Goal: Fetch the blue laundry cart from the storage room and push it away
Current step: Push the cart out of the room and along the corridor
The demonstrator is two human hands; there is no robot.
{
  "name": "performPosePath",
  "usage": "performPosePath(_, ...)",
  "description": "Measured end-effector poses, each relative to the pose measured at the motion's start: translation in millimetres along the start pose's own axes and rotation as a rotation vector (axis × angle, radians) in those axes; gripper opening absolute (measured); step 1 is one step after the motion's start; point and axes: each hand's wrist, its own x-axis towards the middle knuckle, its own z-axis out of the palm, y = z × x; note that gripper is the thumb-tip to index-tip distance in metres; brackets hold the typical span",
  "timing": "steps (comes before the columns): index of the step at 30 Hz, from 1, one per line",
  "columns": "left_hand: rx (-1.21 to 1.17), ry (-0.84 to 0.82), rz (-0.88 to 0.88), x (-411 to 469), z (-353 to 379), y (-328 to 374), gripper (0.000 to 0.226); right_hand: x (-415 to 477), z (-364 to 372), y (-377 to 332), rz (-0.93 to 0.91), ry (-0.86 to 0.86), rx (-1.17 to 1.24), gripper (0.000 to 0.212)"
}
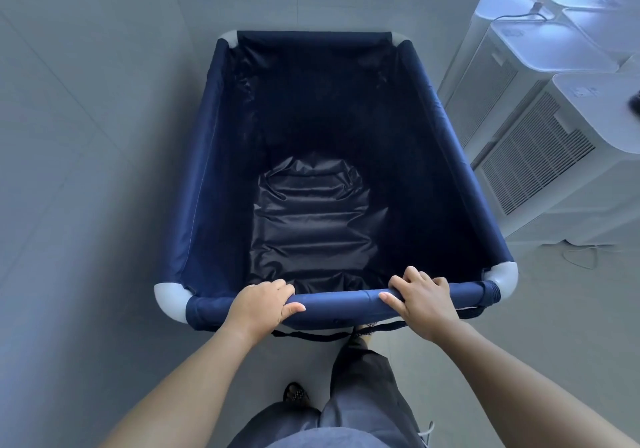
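The blue laundry cart (207,156) fills the middle of the head view, a deep navy fabric bin with white rounded corner joints. Its inside holds nothing but a wrinkled dark liner at the bottom. My left hand (259,303) grips the near rim bar left of centre, fingers over the top and thumb along the front. My right hand (424,300) grips the same bar further right, near the white corner joint. Both arms reach forward from the bottom of the frame.
A row of white appliances with vented sides (540,156) stands close along the cart's right side, cables lying on their tops. A thin white cable (581,257) lies on the floor beside them. A pale wall (86,101) runs along the left. My legs and a shoe (294,392) are below the rim.
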Motion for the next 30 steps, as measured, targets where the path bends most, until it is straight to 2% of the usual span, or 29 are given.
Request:
performPosePath(11, -0.097, 0.113, -0.006, -7.6, 8.6, -2.8, 0.046, -7.3, 4.3, -0.2, -0.013, 0.031, -0.012, 0.058)
performPosePath(17, -0.135, 0.057, -0.007, -9.7, 0.6, 0.3, 0.046, -7.7, 0.9, -0.8, -0.025, -0.007, -0.022, 0.054)
performPosePath(27, -0.176, 0.099, -0.041, 1.1, -7.7, 35.9, 0.037, 7.8, -6.2, 8.8, -0.226, -0.066, 0.004, 0.047)
performPosePath(30, -0.127, 0.194, -0.094, 1.1, 1.7, 41.9, 0.037, 6.9, -0.6, 9.9, -0.246, -0.021, 0.0, 0.048)
